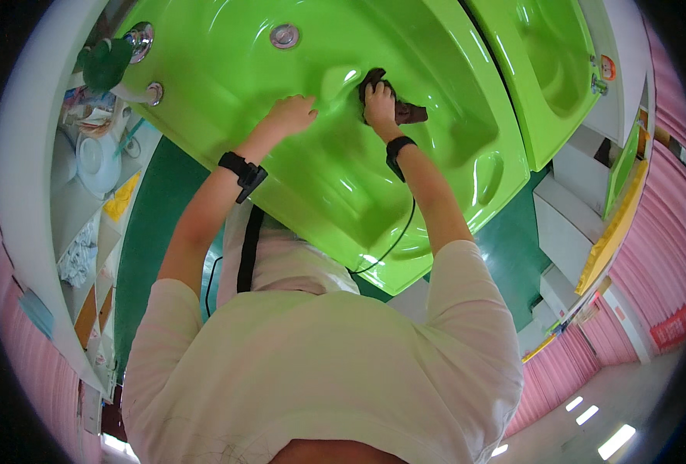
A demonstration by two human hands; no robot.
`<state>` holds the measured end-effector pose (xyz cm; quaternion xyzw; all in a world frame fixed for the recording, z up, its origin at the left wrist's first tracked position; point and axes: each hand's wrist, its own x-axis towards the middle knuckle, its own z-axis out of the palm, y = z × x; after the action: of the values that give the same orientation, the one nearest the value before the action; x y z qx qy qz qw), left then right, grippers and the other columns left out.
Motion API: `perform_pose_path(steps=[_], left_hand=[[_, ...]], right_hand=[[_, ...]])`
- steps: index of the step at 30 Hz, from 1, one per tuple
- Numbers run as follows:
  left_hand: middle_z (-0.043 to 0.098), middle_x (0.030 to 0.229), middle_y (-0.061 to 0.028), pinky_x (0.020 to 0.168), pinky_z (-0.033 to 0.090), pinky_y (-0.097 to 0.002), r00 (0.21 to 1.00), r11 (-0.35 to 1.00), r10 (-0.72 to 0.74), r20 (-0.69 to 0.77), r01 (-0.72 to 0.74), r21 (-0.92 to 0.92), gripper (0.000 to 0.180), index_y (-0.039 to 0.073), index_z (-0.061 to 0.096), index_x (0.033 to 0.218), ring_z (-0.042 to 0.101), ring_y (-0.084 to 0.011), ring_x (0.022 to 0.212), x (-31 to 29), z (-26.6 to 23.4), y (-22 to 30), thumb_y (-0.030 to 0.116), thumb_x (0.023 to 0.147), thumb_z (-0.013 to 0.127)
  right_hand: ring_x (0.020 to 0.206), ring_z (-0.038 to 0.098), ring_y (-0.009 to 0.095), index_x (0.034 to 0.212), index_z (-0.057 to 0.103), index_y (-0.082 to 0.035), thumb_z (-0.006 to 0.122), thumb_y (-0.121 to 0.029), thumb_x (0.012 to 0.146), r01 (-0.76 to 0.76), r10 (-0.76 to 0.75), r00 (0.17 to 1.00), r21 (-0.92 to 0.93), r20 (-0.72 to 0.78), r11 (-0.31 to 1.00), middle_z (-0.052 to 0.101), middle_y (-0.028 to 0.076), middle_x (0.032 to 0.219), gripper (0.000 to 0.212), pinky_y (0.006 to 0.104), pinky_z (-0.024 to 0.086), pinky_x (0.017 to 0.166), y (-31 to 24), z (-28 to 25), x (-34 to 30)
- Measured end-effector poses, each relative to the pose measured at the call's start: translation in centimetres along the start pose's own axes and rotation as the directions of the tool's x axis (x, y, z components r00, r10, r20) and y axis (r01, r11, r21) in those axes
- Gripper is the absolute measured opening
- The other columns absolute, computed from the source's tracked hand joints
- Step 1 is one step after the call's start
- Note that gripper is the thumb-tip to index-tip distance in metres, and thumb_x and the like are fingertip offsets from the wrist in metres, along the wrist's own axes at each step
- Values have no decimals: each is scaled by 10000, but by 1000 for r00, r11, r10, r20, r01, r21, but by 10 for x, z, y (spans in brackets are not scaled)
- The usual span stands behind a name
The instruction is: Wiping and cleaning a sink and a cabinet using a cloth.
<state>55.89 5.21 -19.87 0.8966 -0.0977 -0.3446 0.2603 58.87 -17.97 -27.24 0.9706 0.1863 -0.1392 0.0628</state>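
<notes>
My right hand [380, 107] is closed on a dark brown cloth [413, 114], pressing it to the sloping inside of a bright green tub [435, 46]. One end of the cloth sticks out beyond the fingers and the other lies to the right of the wrist. Over the tub's left part hangs my left hand [292, 115], its fingers curled in with nothing visible in them. Each wrist wears a black band, and a thin black cable hangs below the right one.
A round metal drain [285, 36] lies at the tub's far side. Chrome fittings [139, 40] and a dark green object [106, 65] are at the left rim. Shelves with a white basin [98, 164] stand left; a second green tub [548, 69] adjoins on the right.
</notes>
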Motion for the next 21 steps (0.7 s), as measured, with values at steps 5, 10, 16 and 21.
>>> perform_pose_path(steps=[5,10,16,21], left_hand=[[555,1000,-195,772,431,-478,999,1000,-12,-49,13,22,381,32,474,1068,539,-352,929,-11,-4,-3,324,829,427],[551,1010,-198,778,434,-475,995,999,-10,-99,15,51,396,31,465,1090,536,-348,939,-16,-3,-25,329,832,425],[489,1139,-228,867,398,-436,999,998,-43,1,43,53,485,38,378,1236,483,-360,1032,-40,-40,-33,344,860,409],[492,1140,-219,864,401,-431,997,987,-39,69,28,159,485,31,382,1229,487,-357,1030,-40,-56,-35,349,863,399]], right_hand=[[941,496,356,1081,493,-70,610,-81,607,30,-65,983,195,173,980,497,197,994,489,414,452,781,-19,1,-58],[823,584,333,1023,571,-49,598,-252,607,-83,-262,867,642,423,763,606,187,900,464,393,466,756,14,-19,-70],[865,553,359,1049,552,-58,587,-185,634,-29,-105,985,724,140,689,586,195,943,435,400,451,791,-29,-63,-68],[984,494,372,1141,477,-71,554,-70,647,208,-253,967,699,-41,684,498,194,1112,500,394,422,856,-126,-13,-33]])
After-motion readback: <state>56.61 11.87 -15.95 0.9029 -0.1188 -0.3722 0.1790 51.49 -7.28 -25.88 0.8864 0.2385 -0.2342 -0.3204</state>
